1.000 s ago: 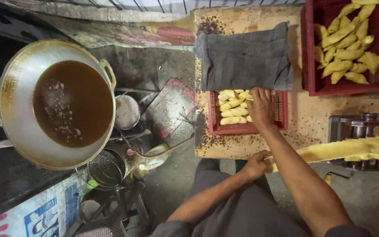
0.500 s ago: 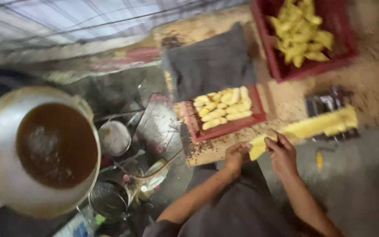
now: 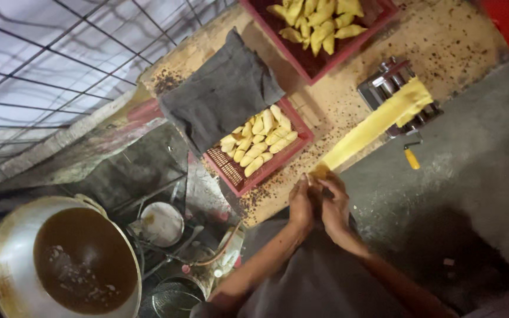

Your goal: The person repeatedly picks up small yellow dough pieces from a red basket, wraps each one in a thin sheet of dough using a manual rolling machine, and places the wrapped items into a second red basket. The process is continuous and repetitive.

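A long yellow dough strip [image 3: 372, 126] runs from a metal pasta roller [image 3: 393, 88] down to my hands. My left hand [image 3: 301, 203] and my right hand [image 3: 336, 206] are pressed together at the strip's near end, fingers closed on the dough. Just left of them sits a small red basket [image 3: 231, 171] with several folded yellow dough pieces [image 3: 260, 138], half covered by a dark grey cloth [image 3: 222, 97].
A larger red crate [image 3: 319, 68] of folded dough pieces stands at the back of the speckled wooden table [image 3: 455, 41]. A big metal wok [image 3: 7, 265] of dark oil sits low left, with a small lid [image 3: 161, 224] and a wire strainer [image 3: 175, 300] nearby. Wire mesh spans the upper left.
My right hand left the small red basket and joined my left hand at the end of the dough strip. The view has swung and tilted.
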